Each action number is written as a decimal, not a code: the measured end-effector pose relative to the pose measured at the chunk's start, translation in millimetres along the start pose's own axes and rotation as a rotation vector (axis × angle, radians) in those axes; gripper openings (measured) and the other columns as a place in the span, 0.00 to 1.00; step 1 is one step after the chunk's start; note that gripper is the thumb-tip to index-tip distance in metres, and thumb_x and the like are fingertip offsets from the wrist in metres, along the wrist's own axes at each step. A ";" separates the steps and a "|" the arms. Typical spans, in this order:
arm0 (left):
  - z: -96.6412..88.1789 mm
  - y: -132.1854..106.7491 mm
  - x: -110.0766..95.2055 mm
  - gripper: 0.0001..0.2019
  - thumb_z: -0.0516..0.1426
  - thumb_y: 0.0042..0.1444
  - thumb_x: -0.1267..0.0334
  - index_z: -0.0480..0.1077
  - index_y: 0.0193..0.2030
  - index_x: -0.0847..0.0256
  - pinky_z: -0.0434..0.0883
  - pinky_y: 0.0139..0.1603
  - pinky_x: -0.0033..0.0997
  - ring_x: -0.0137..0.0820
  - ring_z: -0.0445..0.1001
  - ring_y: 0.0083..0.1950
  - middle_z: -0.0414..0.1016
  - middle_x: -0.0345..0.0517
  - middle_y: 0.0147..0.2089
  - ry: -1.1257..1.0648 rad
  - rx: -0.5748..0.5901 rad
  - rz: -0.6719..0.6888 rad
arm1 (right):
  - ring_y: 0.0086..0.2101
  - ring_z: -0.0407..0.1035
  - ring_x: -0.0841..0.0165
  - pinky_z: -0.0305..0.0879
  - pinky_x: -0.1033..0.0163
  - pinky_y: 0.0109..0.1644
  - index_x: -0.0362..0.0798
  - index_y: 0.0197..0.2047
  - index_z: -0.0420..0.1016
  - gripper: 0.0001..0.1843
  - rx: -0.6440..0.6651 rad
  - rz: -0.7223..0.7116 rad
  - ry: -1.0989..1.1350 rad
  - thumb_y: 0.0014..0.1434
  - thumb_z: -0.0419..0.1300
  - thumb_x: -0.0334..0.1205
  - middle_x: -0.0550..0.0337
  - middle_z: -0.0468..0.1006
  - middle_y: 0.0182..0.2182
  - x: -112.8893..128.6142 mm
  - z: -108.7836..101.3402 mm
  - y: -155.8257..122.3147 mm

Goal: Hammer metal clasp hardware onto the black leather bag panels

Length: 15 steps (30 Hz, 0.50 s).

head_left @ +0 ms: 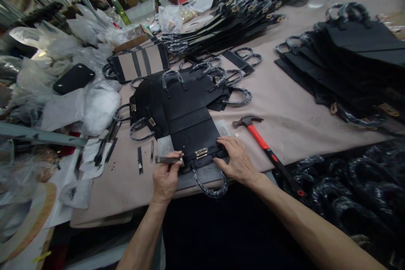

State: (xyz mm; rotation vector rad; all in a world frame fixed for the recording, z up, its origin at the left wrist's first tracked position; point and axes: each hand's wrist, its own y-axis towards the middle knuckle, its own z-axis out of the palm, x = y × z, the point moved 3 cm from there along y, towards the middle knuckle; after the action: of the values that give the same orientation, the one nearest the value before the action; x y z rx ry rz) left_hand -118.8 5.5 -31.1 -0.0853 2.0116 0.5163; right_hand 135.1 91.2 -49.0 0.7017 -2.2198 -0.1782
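Bag pinned between two hands, metal tool gripped at its left corner

A black bag is laid flat between the hands, its gold clasp facing up and its film-wrapped handle turned toward the body. In this way, it seems, the clasp end is kept within easy reach of both hands.

By the left hand, closed in a pinch of thumb and fingers, a grey metal tool is held. It is pointed across toward the bag's near left corner; whether the bag is touched by its tip cannot be told. Near the tip the grip is taken, probably so that the tool can be aimed finely.

The right hand is held partly open, thumb and fingers spread, with no tool in it. Its fingertips are rested on the bag's right edge, apparently so that slipping is prevented; whether the edge is also pinched is not shown.

Beneath the bag, a grey slab is seen just beyond the left hand, likely put there as a firm base. Just beyond and to the right of the right hand, a hammer is laid on the table, its grip slanted toward the body, where it could be readily taken up. To the left of the left hand, a thin rod and a notched strip are set down, perhaps so that the bag is left unobstructed. Well to the right of the right hand, more bags are stacked.
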 end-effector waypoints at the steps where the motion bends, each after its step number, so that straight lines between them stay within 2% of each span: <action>1: -1.3 0.7 0.4 0.05 0.61 0.65 0.63 0.75 0.44 0.61 0.79 0.55 0.42 0.38 0.84 0.47 0.83 0.51 0.48 -0.032 -0.046 -0.050 | 0.59 0.65 0.50 0.63 0.40 0.64 0.47 0.60 0.68 0.30 0.000 -0.001 0.001 0.56 0.67 0.41 0.44 0.73 0.58 0.1 -0.1 0.1; 3: -1.9 0.8 -0.5 0.05 0.61 0.65 0.63 0.75 0.43 0.61 0.80 0.53 0.41 0.37 0.84 0.46 0.83 0.51 0.47 -0.050 -0.073 -0.079 | 0.59 0.66 0.49 0.63 0.39 0.64 0.47 0.60 0.68 0.30 0.003 0.002 0.003 0.55 0.68 0.41 0.45 0.74 0.58 0.2 -0.5 0.4; 7: 2.5 -0.5 -3.1 0.05 0.64 0.61 0.64 0.77 0.43 0.60 0.76 0.61 0.44 0.39 0.82 0.53 0.83 0.50 0.50 0.010 0.047 0.004 | 0.59 0.65 0.49 0.64 0.39 0.63 0.48 0.59 0.69 0.29 0.001 0.011 0.011 0.55 0.68 0.40 0.46 0.74 0.58 0.5 -1.2 1.0; 11: -2.2 -2.1 7.1 0.05 0.61 0.66 0.63 0.75 0.45 0.59 0.80 0.53 0.41 0.37 0.84 0.46 0.83 0.49 0.49 -0.099 -0.081 -0.156 | 0.60 0.65 0.49 0.63 0.40 0.63 0.47 0.59 0.69 0.29 -0.002 0.025 0.008 0.55 0.68 0.41 0.45 0.74 0.58 1.1 -1.6 1.0; 12: -3.5 -2.5 7.4 0.05 0.60 0.66 0.63 0.75 0.45 0.59 0.81 0.52 0.41 0.37 0.84 0.46 0.83 0.49 0.49 -0.098 -0.083 -0.153 | 0.59 0.65 0.49 0.63 0.40 0.63 0.47 0.59 0.69 0.29 -0.002 0.029 0.005 0.55 0.68 0.41 0.45 0.74 0.58 1.6 -1.8 1.0; 13: -4.0 -2.8 5.8 0.05 0.61 0.65 0.63 0.76 0.45 0.59 0.81 0.53 0.42 0.38 0.84 0.47 0.83 0.50 0.50 -0.072 -0.043 -0.113 | 0.59 0.65 0.50 0.63 0.40 0.63 0.47 0.59 0.70 0.29 -0.002 0.032 0.003 0.55 0.68 0.41 0.45 0.74 0.58 2.3 -2.1 1.1; 15: -2.7 -3.3 -0.3 0.05 0.64 0.61 0.64 0.78 0.44 0.59 0.79 0.58 0.43 0.40 0.83 0.51 0.83 0.51 0.51 0.014 0.113 0.008 | 0.59 0.66 0.50 0.63 0.41 0.63 0.46 0.58 0.70 0.29 -0.003 0.039 0.001 0.55 0.68 0.41 0.46 0.74 0.58 4.2 -3.1 1.6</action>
State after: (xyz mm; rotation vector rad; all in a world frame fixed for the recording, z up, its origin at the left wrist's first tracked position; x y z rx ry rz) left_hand -120.0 1.4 -30.8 -0.0125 2.0514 0.4073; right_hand 134.4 90.5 -43.6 0.6558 -2.2303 -0.1621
